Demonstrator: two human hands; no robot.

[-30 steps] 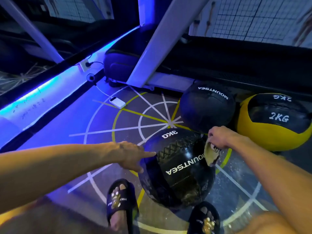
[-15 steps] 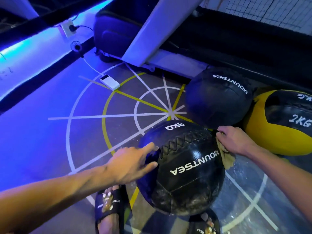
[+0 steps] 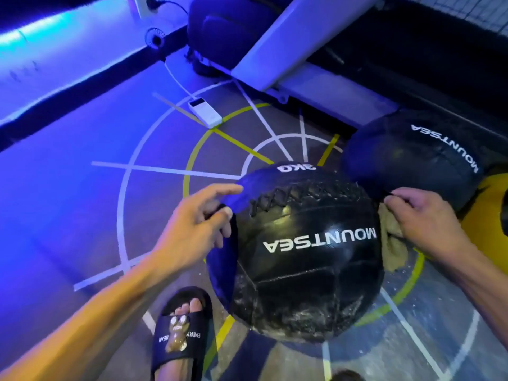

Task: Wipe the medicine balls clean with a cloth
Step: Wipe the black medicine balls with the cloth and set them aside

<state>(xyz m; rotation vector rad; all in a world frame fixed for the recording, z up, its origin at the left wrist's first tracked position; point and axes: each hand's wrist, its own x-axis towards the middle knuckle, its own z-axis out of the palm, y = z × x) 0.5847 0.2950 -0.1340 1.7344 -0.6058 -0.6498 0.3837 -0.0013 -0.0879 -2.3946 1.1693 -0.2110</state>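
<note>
A black 3 kg medicine ball (image 3: 299, 259) marked MOUNTSEA sits on the floor in front of me, dusty on its lower side. My left hand (image 3: 198, 226) touches its left side with fingers spread. At the ball's right side my right hand (image 3: 423, 215) grips a tan cloth (image 3: 394, 251) and presses it against the ball. A second black MOUNTSEA ball (image 3: 412, 158) lies behind on the right. Only a sliver of a yellow ball (image 3: 492, 215) shows at the right edge.
A white power bank (image 3: 204, 112) with a cable lies on the marked floor (image 3: 82, 188) behind the ball. A white slanted frame beam (image 3: 297, 34) and dark equipment stand at the back. My slippered foot (image 3: 178, 334) is below the ball.
The view has come closer to the black ball. My left hand spread onto its left side. My right hand with the cloth stayed at its right side, slightly lower.
</note>
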